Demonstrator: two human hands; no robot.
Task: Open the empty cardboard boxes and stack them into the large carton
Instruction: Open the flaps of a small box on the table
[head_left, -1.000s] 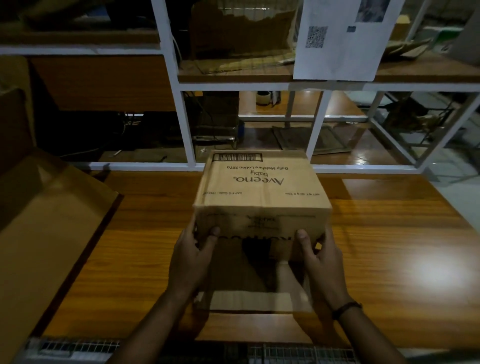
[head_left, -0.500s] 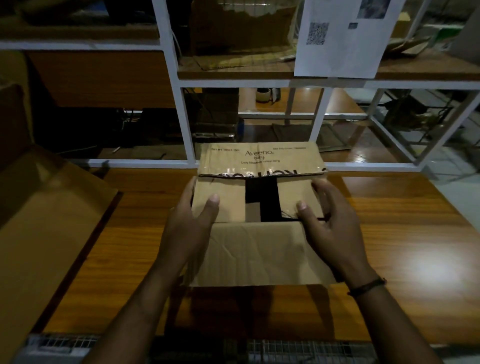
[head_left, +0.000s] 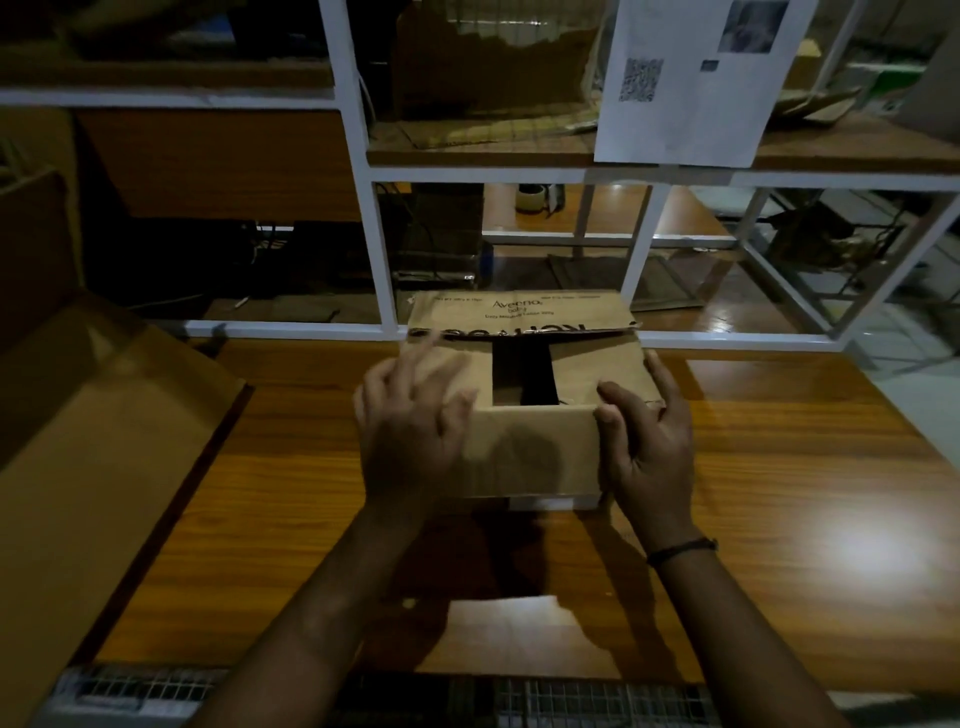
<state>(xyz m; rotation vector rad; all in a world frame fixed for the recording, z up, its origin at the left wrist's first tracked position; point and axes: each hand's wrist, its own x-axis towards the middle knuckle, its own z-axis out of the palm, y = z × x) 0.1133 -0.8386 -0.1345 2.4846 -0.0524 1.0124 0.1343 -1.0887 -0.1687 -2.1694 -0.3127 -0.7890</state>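
Note:
A small brown cardboard box (head_left: 530, 447) printed "Aveeno" stands on the wooden table (head_left: 779, 519) in the middle of the head view. Its far flap stands up, its near flap hangs down toward me, and the two side flaps lie inward with a dark gap between them. My left hand (head_left: 410, 431) hovers blurred over the left side flap, fingers spread. My right hand (head_left: 644, 441) grips the box's right near corner, thumb on the near flap's fold. The large carton (head_left: 104, 415) lies open at the left edge of the table, its flap sloping onto the tabletop.
A white metal shelf frame (head_left: 363, 208) rises right behind the table's far edge. A printed sheet with a QR code (head_left: 691, 78) hangs from its upper shelf. A wire grid (head_left: 156, 696) runs along the near table edge.
The box was tipped upright with its opening facing up. The near flap has folded down toward me. My left hand has lifted off the left flap and is moving.

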